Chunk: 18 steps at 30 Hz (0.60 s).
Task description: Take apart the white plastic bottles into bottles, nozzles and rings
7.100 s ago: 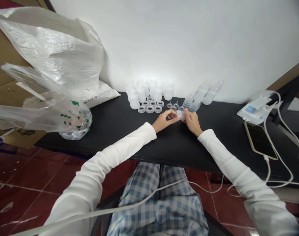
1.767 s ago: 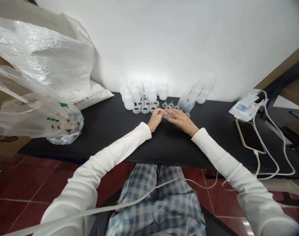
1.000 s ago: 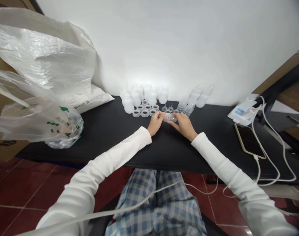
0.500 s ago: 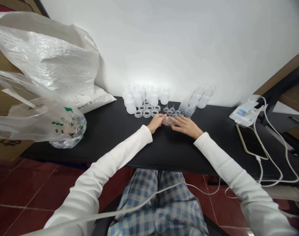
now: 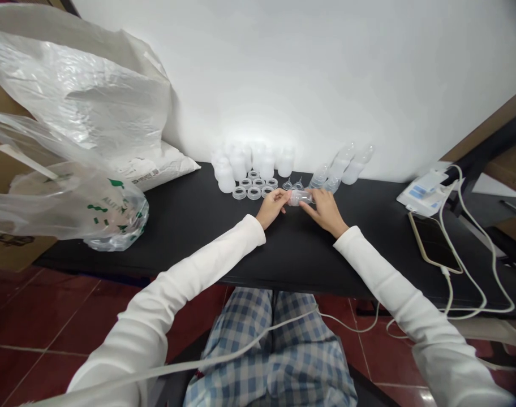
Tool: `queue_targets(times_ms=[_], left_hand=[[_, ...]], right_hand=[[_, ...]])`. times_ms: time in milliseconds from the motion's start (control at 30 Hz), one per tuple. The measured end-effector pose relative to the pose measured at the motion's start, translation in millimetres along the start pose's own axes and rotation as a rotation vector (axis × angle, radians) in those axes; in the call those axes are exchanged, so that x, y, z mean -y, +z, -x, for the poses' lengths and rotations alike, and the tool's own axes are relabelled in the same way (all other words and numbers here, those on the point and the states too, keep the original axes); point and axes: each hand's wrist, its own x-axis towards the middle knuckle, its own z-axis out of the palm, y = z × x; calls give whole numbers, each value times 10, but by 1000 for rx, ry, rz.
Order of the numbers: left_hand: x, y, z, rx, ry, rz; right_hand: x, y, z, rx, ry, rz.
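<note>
Two bare hands, the left hand (image 5: 272,207) and the right hand (image 5: 325,210), held a clear plastic part (image 5: 300,198) between closed fingertips at frame centre, where a slipped grip could have sent it into the nearby ring collars (image 5: 253,193).
</note>
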Motion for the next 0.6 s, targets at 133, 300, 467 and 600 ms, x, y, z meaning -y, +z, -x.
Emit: queue_targets(times_ms=[133, 300, 467, 600], left_hand=[[-12, 1, -5, -12, 5, -40], [-34, -7, -4, -75, -27, -35], [-44, -2, 19, -81, -82, -55], [-43, -7, 17, -99, -176, -80]], right_hand=[[-16, -57, 6, -5, -67, 7], [23, -122, -5, 70, -278, 92], [5, -192, 3, 131, -419, 197], [33, -229, 1, 169, -498, 257]])
